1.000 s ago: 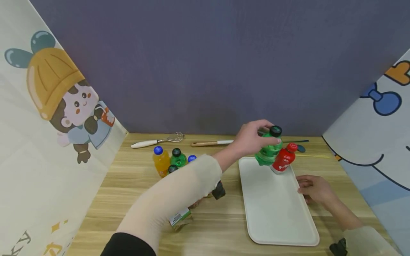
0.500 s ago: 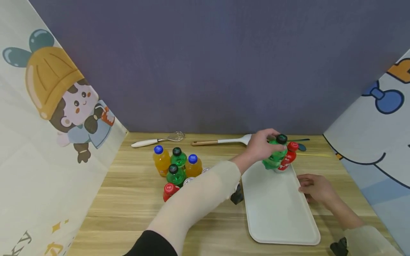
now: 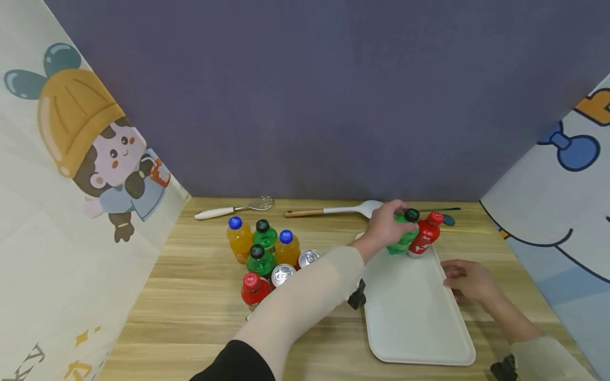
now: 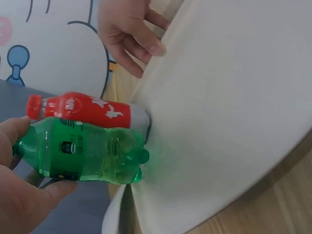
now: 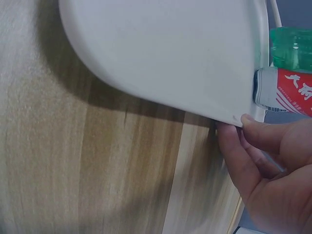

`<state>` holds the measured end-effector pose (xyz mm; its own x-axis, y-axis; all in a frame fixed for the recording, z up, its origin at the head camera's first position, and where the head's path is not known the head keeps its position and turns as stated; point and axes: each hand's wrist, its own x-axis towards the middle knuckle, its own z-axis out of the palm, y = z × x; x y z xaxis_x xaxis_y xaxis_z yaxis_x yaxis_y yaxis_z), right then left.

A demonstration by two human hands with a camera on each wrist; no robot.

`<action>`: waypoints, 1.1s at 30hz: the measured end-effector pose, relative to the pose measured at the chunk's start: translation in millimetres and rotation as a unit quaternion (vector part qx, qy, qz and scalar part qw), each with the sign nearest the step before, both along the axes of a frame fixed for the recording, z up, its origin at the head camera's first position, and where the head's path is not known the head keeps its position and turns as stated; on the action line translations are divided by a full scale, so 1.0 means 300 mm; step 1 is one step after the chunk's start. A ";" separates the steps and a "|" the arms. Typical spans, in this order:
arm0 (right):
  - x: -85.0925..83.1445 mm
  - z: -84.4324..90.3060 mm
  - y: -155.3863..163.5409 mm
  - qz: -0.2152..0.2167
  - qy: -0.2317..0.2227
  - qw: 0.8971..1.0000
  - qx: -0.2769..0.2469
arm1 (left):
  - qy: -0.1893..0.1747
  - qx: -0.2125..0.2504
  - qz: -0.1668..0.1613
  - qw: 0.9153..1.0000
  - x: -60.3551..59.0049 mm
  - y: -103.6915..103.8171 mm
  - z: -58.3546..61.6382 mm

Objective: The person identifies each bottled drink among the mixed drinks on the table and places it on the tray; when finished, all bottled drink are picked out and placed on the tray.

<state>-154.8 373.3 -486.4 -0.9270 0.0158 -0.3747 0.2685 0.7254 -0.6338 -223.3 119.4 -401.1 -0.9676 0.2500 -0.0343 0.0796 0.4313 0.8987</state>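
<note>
My left hand [image 3: 387,225] grips a green plastic bottle [image 4: 83,148] with a black cap, fingers and thumb round its upper part. The bottle is over the far end of a white tray [image 3: 414,312], close beside a red bottle [image 3: 425,234] that stands upright in the tray's far right corner. In the left wrist view the green bottle's lobed base is right at the tray surface. At the tray's right edge, my right hand [image 3: 469,283] pinches the rim, with the thumb [image 5: 261,134] on top and fingers beneath.
Left of the tray stand orange bottles [image 3: 239,239] with blue caps, green bottles [image 3: 261,260], a red-capped bottle [image 3: 254,288] and silver-topped cans [image 3: 283,275]. A whisk [image 3: 233,208], a white spatula [image 3: 333,210] and a dark spoon [image 3: 448,220] lie along the back wall.
My left hand has carried the green bottle rightward, then lowered it beside the red bottle. The left sleeve has shifted right, uncovering more bottles and cans. My right hand stays on the rim.
</note>
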 end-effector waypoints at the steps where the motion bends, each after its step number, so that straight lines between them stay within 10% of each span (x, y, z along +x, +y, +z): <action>1: -0.003 0.001 -0.001 0.001 -0.001 1.000 0.002 | 0.002 -0.004 0.001 1.000 0.000 0.001 -0.007; 16: 0.003 0.004 -0.003 -0.002 -0.003 1.000 0.004 | -0.002 -0.014 0.013 1.000 -0.026 0.033 -0.077; 33: 0.012 0.008 -0.007 0.003 0.008 1.000 0.001 | -0.023 -0.045 -0.024 0.998 -0.022 0.007 -0.055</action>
<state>-151.3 371.2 -484.0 -0.9331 0.0106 -0.3596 0.2538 0.7277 -0.6372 -229.8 121.6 -417.6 -0.9516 0.2895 -0.1030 0.0614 0.5078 0.8593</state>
